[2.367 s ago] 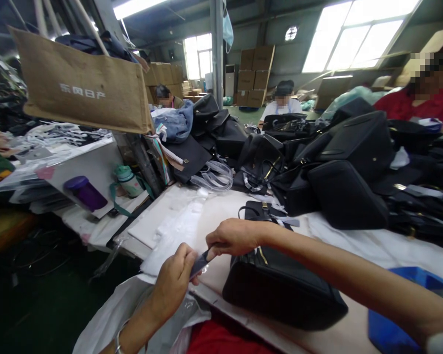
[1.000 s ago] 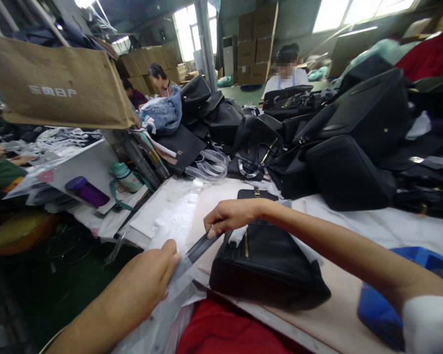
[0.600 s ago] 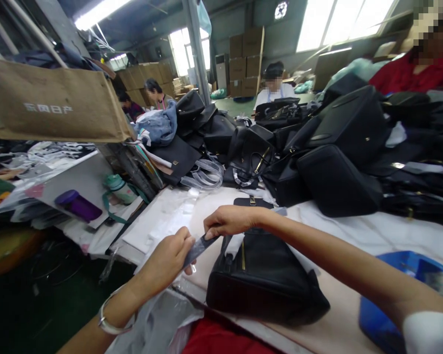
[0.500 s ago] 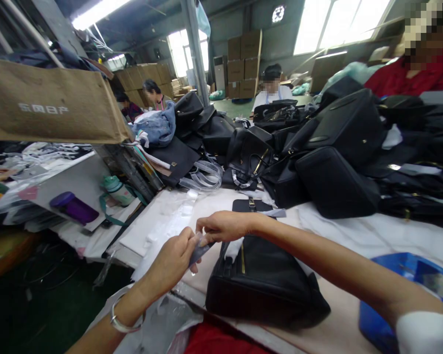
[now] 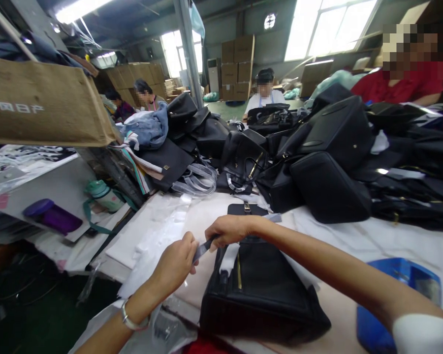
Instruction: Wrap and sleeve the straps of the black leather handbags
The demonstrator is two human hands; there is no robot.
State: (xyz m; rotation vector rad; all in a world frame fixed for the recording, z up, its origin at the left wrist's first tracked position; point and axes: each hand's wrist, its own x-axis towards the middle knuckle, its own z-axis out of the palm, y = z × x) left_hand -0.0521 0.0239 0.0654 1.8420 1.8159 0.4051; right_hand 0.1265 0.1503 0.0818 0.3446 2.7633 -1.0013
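Observation:
A dark strap (image 5: pixel 204 249), partly covered by a clear or greyish film, stretches between my two hands. My left hand (image 5: pixel 177 259) is closed round its lower end, a bracelet on the wrist. The fingers of my right hand (image 5: pixel 229 231) pinch its upper end, just above the black bag (image 5: pixel 269 285). That bag lies on the table in front of me, with a gold zip (image 5: pixel 239 273) and a white-wrapped handle (image 5: pixel 229 256) on its near face. Beyond my right hand, a black flap with a gold buckle (image 5: pixel 247 208) shows.
Many black bags (image 5: pixel 328 187) are heaped across the back of the table. Coiled clear plastic strips (image 5: pixel 197 179) lie before them. A blue container (image 5: pixel 402 295) sits at right, a purple bottle (image 5: pixel 53 216) at left. Co-workers sit beyond; one wears a red top (image 5: pixel 398 88).
My hands have drawn slightly apart, and more of the dark strap shows between them. The camera view has shifted a little to the right.

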